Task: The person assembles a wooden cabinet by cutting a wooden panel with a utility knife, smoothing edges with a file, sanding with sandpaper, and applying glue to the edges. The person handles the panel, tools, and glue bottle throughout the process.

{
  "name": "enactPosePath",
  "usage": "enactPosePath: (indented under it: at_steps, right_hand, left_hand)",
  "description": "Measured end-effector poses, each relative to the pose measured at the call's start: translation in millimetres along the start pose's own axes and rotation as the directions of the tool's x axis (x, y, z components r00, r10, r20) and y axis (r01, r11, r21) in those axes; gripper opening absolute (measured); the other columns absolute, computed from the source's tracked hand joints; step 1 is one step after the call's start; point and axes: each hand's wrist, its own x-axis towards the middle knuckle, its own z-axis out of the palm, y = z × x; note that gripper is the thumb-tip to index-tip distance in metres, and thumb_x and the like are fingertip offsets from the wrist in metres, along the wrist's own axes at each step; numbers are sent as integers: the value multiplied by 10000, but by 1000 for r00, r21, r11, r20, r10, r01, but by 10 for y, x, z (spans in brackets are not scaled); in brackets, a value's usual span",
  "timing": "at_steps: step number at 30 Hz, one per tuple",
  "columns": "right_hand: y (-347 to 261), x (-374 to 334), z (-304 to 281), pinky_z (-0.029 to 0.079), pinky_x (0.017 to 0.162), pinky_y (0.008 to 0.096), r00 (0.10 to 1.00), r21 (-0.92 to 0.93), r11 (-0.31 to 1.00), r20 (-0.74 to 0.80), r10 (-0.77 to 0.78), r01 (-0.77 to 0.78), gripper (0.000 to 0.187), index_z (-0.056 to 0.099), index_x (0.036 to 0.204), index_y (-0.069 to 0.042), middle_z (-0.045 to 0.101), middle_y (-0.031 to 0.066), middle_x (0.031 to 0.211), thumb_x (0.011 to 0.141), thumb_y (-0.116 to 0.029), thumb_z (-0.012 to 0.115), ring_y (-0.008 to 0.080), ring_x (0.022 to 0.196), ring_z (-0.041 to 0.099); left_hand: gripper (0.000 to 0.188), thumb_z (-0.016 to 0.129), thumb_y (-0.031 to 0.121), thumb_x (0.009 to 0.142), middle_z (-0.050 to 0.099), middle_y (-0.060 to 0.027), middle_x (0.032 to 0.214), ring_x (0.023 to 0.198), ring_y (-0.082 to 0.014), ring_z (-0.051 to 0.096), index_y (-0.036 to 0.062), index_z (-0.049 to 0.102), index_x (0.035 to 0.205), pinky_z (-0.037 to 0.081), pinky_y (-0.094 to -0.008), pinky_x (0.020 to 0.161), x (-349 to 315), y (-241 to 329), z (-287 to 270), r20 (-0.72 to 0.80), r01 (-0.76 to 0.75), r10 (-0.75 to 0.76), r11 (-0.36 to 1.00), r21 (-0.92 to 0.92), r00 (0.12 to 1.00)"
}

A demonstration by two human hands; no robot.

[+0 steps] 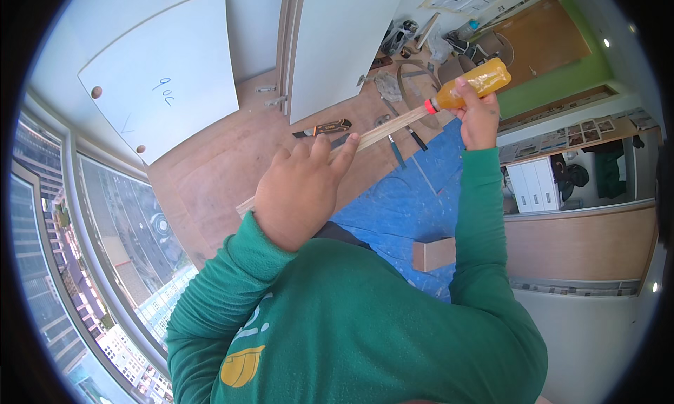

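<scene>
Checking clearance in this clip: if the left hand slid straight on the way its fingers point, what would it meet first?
The left hand grips a thin wooden strip, fingers pointing along it toward the right hand. Going on, it would probably first meet the orange-handled tool pressed at the strip's far end; depth is unclear.

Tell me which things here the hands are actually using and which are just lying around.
In use:
- left hand gripping the thin wooden strip
- right hand holding the orange-handled tool against the strip

Lying about:
- utility knife on the floor
- white panel with holes
- wood block on the blue sheet
</scene>
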Motion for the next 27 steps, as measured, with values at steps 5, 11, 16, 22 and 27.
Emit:
enactPosePath:
  at_steps: [5, 11, 16, 22, 27]
  right_hand:
    - [-3, -145, 127, 617, 834, 335, 987, -74, 985, 33, -155, 157, 445, 590, 1265, -33, 718, 83, 1132, 925, -124, 863, 168, 973, 724]
    - [68, -192, 128, 585, 921, 321, 944, -152, 932, 91, -317, 328, 475, 567, 1285, -12, 714, 92, 1150, 919, -73, 862, 156, 1023, 712]
    - [16, -279, 175, 579, 934, 327, 946, -200, 925, 97, -309, 322, 474, 566, 1288, -11, 716, 96, 1159, 921, -73, 859, 159, 1020, 716]
    - [18, -323, 156, 578, 928, 325, 948, -197, 928, 91, -305, 317, 468, 569, 1283, -7, 719, 91, 1155, 922, -78, 858, 159, 1016, 715]
    - [47, -256, 64, 576, 929, 323, 947, -240, 917, 47, -317, 318, 459, 573, 1277, -5, 718, 91, 1162, 923, -77, 856, 152, 1020, 713]
  left_hand:
    - [701, 564, 73, 926, 682, -84, 1225, 943, -224, 665, 204, 506, 1612, 523, -375, 782, -1, 6, -8, -4, -1, 1, 1000, 8, 1000]
    - [705, 563, 69, 923, 683, -88, 1238, 950, -230, 665, 200, 503, 1613, 524, -374, 791, -17, 22, 2, 0, -4, 4, 1000, 16, 1000]
    - [702, 561, 67, 922, 683, -97, 1282, 962, -240, 667, 197, 505, 1610, 529, -381, 804, -42, 47, 0, -1, -3, 3, 1000, -8, 1000]
    - [697, 562, 69, 921, 682, -99, 1300, 972, -244, 674, 194, 511, 1605, 536, -389, 817, -51, 48, 13, 1, -1, 1, 1000, -27, 1000]
    - [694, 569, 69, 921, 683, -95, 1291, 980, -245, 679, 194, 515, 1601, 536, -386, 814, -49, 52, -20, 16, -6, 7, 999, -34, 1000]
